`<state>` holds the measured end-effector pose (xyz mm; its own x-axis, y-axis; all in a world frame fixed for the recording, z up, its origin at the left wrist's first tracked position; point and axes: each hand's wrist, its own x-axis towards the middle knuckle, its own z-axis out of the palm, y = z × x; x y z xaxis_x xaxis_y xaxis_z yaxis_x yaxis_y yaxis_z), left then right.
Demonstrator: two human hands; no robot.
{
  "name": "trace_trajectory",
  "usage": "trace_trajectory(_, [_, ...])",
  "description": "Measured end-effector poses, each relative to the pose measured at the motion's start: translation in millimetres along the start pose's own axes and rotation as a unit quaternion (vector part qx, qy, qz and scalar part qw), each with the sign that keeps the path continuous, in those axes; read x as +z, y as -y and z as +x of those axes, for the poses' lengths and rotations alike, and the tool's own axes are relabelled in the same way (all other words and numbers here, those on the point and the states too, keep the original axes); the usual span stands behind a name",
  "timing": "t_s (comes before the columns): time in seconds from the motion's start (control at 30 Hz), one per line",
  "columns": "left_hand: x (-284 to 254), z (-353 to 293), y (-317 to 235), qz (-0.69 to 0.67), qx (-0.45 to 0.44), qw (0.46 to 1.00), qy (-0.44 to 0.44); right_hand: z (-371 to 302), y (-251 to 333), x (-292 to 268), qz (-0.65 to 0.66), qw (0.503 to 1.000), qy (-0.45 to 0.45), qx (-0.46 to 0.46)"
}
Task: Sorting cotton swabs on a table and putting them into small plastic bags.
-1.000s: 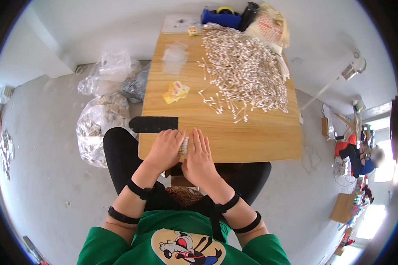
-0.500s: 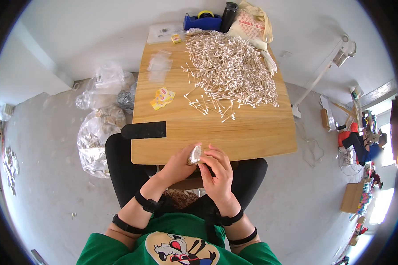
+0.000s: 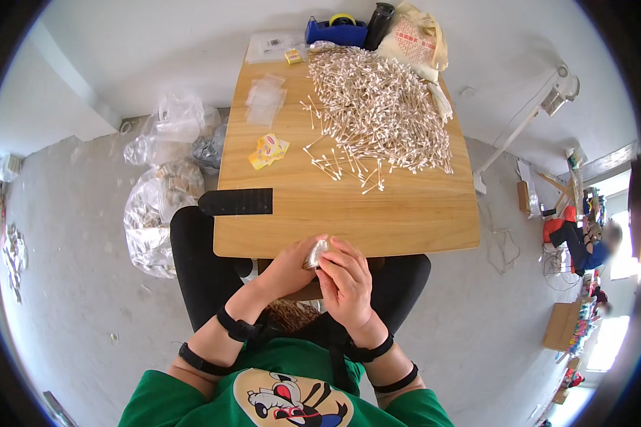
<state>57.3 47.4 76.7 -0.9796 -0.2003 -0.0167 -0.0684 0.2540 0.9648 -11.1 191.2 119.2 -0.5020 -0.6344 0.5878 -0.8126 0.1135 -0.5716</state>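
Note:
A small bundle of cotton swabs [image 3: 314,256], its white tips facing up, sits between my hands just off the table's near edge. My left hand [image 3: 290,269] is wrapped round the bundle from the left. From the other side, my right hand [image 3: 347,283] presses its bent fingers and thumb against the bundle. The lower part of the bundle is hidden by my hands. Farther off, a large heap of loose cotton swabs [image 3: 384,107] covers the table's far right, with several strays at its near side.
On the wooden table [image 3: 377,220] lie yellow printed cards [image 3: 268,151], clear plastic bags [image 3: 266,99] and a black strip [image 3: 236,202] over the left edge. A blue tape dispenser [image 3: 337,31], a black bottle [image 3: 379,25] and a cloth bag [image 3: 414,41] stand behind. Filled plastic sacks [image 3: 162,213] rest on the floor.
My right hand has closed in on the bundle, its fingers now bent against the tips. My left hand keeps its hold. The view has shifted slightly.

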Motion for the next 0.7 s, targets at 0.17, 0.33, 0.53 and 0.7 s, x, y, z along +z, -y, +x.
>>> trace_trajectory(0.17, [5,-6,10,0.058,-0.003,0.998,-0.024,8,-2,0,0.057,0.997,0.023,0.049])
trace_trajectory(0.33, [1,-7,1,0.109,-0.060,0.992,-0.027,7,-5,3,0.053,0.997,0.030,0.050])
trace_trajectory(0.53, [-1,-6,0,0.074,-0.021,0.997,-0.021,19,-8,-5,0.075,0.993,0.041,0.082])
trace_trajectory(0.7, [-10,-3,-18,-0.062,-0.022,0.997,0.040,30,-13,-20,0.146,0.981,0.068,0.105])
